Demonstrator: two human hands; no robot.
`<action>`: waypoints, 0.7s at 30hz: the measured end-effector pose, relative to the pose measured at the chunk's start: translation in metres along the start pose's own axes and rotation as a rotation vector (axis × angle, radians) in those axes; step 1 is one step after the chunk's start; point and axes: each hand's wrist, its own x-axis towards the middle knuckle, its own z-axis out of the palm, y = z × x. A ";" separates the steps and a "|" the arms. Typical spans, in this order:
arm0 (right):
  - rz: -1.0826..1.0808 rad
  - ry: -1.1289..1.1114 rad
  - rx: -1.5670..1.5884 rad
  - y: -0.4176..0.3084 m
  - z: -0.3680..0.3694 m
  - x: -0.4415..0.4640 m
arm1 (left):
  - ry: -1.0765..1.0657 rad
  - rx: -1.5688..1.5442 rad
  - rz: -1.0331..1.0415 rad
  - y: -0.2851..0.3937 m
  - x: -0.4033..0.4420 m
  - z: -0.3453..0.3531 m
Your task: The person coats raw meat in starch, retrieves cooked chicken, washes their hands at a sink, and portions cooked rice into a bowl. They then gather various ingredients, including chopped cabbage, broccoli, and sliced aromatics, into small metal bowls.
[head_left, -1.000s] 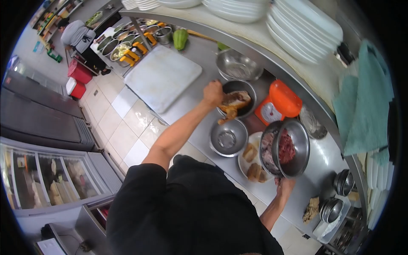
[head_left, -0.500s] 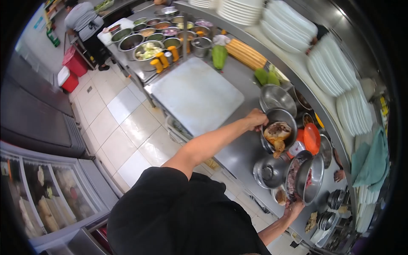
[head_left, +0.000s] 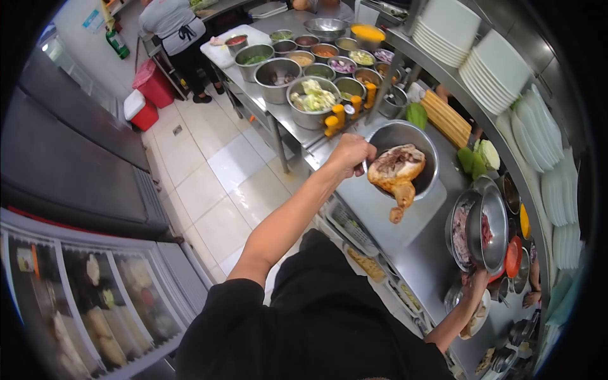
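My left hand (head_left: 353,154) is closed on the rim of a deep metal bowl (head_left: 433,155), held tilted above the white cutting board (head_left: 425,215). A roasted chicken leg quarter (head_left: 398,170) lies in this bowl, its drumstick end hanging past the rim. My right hand (head_left: 476,280) grips two metal bowls side by side from below. One, a metal bowl (head_left: 499,209), has some red pieces in it; the other holds pale pinkish chopped food (head_left: 461,231). The fingers of my right hand are partly hidden beneath these bowls.
Metal tubs of chopped vegetables (head_left: 311,95) and yellow-capped shakers (head_left: 335,117) crowd the counter's far end. Stacked plates (head_left: 497,66) line the shelf on the right. A co-worker (head_left: 171,28) stands at top left; another person's hand (head_left: 532,297) shows at right. An open-topped chilled cabinet (head_left: 95,304) is at lower left.
The view has shifted toward the counter's far end. My left hand has carried the chicken bowl over the cutting board. My right hand has lifted its two bowls and moved them along.
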 end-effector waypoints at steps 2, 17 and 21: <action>0.041 -0.151 -0.036 0.009 0.037 0.013 | 0.017 -0.001 0.017 0.013 0.020 -0.047; -0.004 -0.710 -0.015 -0.039 0.561 -0.010 | 0.614 -0.131 0.284 0.166 0.017 -0.479; -0.039 -0.740 -0.056 -0.065 0.684 -0.044 | 0.746 -0.160 0.357 0.213 0.042 -0.564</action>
